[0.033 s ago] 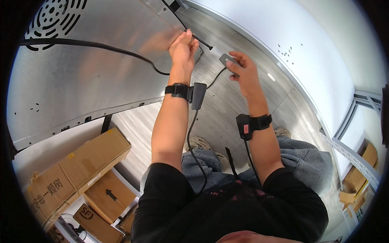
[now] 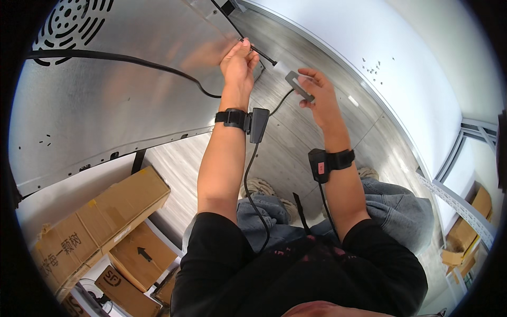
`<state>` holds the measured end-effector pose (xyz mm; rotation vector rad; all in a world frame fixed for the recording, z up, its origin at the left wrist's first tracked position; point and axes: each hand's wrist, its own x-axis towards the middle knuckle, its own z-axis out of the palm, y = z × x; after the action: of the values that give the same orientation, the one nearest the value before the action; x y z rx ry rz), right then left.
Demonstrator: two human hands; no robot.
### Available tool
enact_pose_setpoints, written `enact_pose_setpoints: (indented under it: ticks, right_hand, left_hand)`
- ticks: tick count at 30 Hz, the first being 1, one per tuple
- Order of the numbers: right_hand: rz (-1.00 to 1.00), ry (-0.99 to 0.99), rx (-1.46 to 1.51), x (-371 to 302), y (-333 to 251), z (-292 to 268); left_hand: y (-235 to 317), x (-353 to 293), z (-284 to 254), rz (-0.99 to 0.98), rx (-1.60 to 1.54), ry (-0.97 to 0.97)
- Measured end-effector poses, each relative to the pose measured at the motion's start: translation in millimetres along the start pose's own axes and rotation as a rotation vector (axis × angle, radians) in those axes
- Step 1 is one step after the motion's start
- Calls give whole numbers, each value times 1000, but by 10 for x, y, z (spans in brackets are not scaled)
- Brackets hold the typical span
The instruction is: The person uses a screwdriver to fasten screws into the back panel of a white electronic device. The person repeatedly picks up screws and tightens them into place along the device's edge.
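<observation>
Left hand (image 2: 240, 62), at twelve o'clock: fingers closed around a thin black rod (image 2: 260, 52) against the metal panel (image 2: 105, 100). Right hand (image 2: 316, 90), at one o'clock: fingers pinched on a small grey flat block (image 2: 299, 85), just right of the rod. Cardboard boxes (image 2: 100, 227) at eight o'clock; black cable (image 2: 132, 62) across panel.

Both forearms are reaching up and forward from the lower edge, each wearing a black wrist strap. The left hand (image 2: 239, 64) is pinching shut with fingertips pointing upward. The right hand (image 2: 317, 94) is curling its fingers in a loose grip, palm facing left.
</observation>
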<state>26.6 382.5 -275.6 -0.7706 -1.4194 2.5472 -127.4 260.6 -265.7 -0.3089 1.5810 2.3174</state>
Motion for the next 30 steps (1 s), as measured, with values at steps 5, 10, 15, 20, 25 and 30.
enact_pose_setpoints:
  ticks: [5,10,15,20,25,30]
  right_hand:
    - [197,-189,109,26,-68,-94]
    - [-83,-26,-132,29,97,-51]
    - [8,-59,-92,10,31,-21]
    - [121,-72,-105,32,-25,-30]
    - [-95,-12,-210,51,135,-29]
    - [91,-32,-55,-2,36,0]
  left_hand:
    - [-9,27,-44,2,-54,-44]
    - [23,-25,18,-8,21,-11]
    - [46,-47,48,-16,26,41]
    - [49,-52,43,-19,8,19]
    - [48,-55,63,-36,68,52]
    - [17,3,22,-24,68,62]
